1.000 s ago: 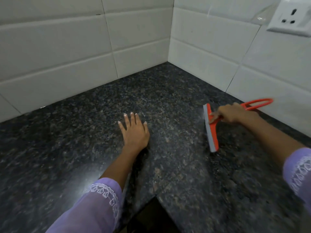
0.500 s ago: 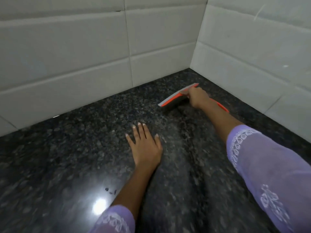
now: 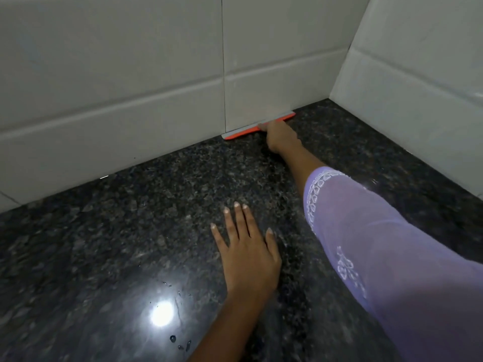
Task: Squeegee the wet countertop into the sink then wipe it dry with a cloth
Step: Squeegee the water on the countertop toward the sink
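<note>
Fingers of the right hand [image 3: 279,134] are gripping the orange squeegee [image 3: 251,128] against the tiled wall [image 3: 156,100], while the left hand [image 3: 248,254] is lying flat, fingers straight, on the granite desk [image 3: 104,244].

This is a home kitchen corner. A dark speckled granite counter [image 3: 130,244], polished enough to mirror a ceiling light, runs into a corner where two walls of large glossy white tiles [image 3: 104,74] meet it. An orange squeegee [image 3: 257,125] with a grey blade lies at the foot of the back wall, and water droplets [image 3: 180,344] bead on the stone.
</note>
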